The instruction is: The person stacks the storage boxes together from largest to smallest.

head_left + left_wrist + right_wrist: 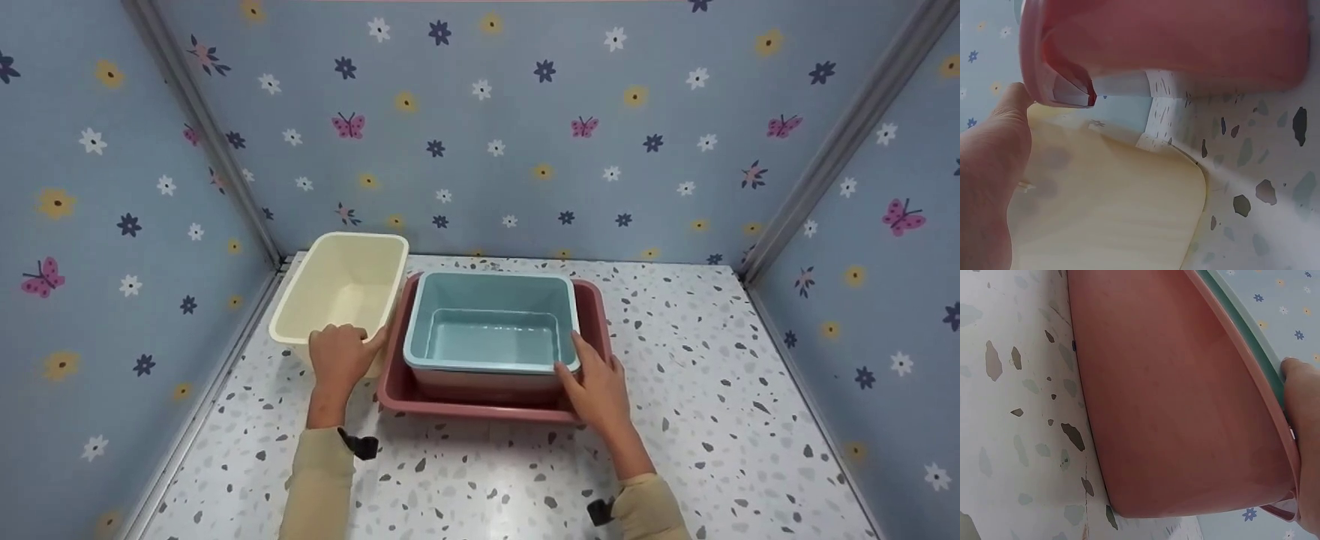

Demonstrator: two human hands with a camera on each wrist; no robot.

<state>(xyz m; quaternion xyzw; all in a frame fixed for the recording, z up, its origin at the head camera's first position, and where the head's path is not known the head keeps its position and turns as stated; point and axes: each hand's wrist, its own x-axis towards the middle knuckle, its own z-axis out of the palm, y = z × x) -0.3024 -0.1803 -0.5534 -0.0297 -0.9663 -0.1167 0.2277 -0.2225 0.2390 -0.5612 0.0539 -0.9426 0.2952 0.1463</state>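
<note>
In the head view my left hand (341,356) grips the front rim of a cream plastic bin (352,292), fingers curled over the edge and thumb toward the right. That bin tilts against the left side of a larger pink tub (480,409). Inside the tub sits a light blue bin (491,341), nested in a smaller pink bin (487,386). My right hand (600,386) holds the blue bin's front right corner, thumb at its front rim and fingers along its right side. The right wrist view shows the thumb at the green-blue rim (1266,354).
A white speckled surface (675,337) lies under the bins. Blue flowered panels (480,112) stand at the back and both sides, with grey metal strips (847,142) at the corners. The cream bin is close to the back left corner.
</note>
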